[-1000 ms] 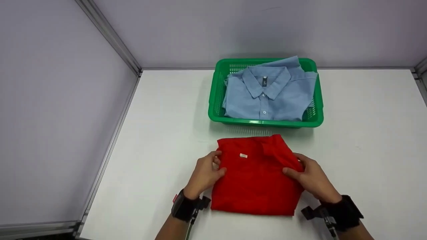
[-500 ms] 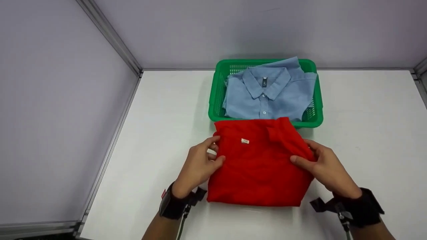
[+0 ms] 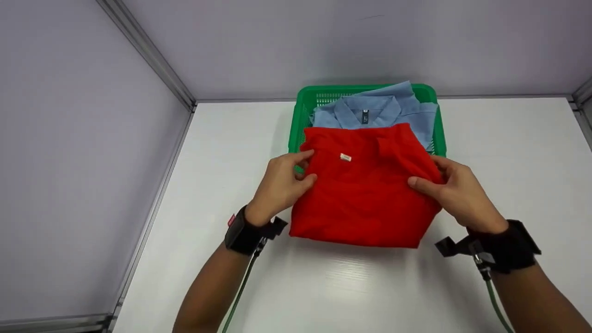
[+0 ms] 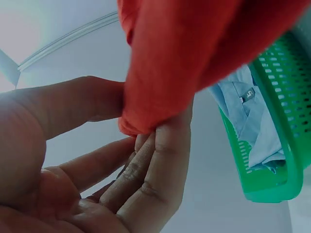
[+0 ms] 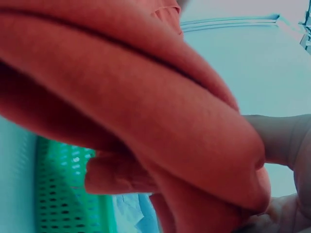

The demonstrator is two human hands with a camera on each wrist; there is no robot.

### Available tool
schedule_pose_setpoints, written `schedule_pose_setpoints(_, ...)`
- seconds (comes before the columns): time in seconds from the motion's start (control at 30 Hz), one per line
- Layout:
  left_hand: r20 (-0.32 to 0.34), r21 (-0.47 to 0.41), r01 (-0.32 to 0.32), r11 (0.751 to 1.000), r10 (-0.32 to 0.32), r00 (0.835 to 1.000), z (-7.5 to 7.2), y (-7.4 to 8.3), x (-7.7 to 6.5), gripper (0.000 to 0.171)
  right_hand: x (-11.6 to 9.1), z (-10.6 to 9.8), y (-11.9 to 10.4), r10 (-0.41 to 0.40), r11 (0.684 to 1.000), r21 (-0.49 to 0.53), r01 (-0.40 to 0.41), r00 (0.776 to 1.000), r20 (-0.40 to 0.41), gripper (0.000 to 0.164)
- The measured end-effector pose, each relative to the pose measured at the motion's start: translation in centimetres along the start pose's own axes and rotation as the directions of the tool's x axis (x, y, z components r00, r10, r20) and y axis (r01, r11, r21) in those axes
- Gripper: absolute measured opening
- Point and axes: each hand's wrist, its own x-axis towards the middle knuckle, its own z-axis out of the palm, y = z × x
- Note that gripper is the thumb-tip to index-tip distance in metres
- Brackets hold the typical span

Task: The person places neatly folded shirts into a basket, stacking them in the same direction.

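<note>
A folded red garment (image 3: 360,199) with a small white label is held up in the head view, overlapping the front of a green basket (image 3: 300,106). My left hand (image 3: 284,185) pinches its left edge between thumb and fingers; the left wrist view shows the red cloth (image 4: 160,73) caught there. The right hand (image 3: 458,192) grips the right edge, thumb on top and fingers beneath. In the right wrist view thick red folds (image 5: 146,107) hide part of that hand. Inside the basket lies a folded light blue collared shirt (image 3: 370,108), its lower part hidden behind the red garment.
The basket stands on a white table (image 3: 222,152) near the grey back wall (image 3: 259,46). A side wall (image 3: 69,162) with a metal edge rises at the left. Each wrist wears a black strap (image 3: 249,233) with a cable trailing from it.
Both hands have carried the red garment forward, away from the body, from the table in front of the basket to over its front part. The blue shirt has become partly covered.
</note>
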Motion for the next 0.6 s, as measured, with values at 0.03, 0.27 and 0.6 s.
schedule_pose_setpoints(0.03, 0.006, 0.011, -0.005, 1.0, 0.005, 1.0, -0.1, 0.1, 0.6, 0.051, 0.3, -0.3, -0.2, 0.002, 1.0, -0.007, -0.002, 1.0, -0.001, 0.07)
schedule_pose_setpoints(0.27, 0.044, 0.029, 0.011, 1.0, -0.012, 0.999, -1.1, 0.9, 4.8, 0.052, 2.8, -2.4, -1.6, 0.018, 1.0, 0.003, -0.018, 1.0, -0.021, 0.07)
schedule_pose_setpoints(0.6, 0.04, -0.002, 0.076, 0.997, -0.076, 0.996, -1.3, 0.9, 10.0, 0.051, 7.6, -3.9, -3.3, 0.106, 0.993, 0.057, -0.106, 0.994, 0.006, 0.083)
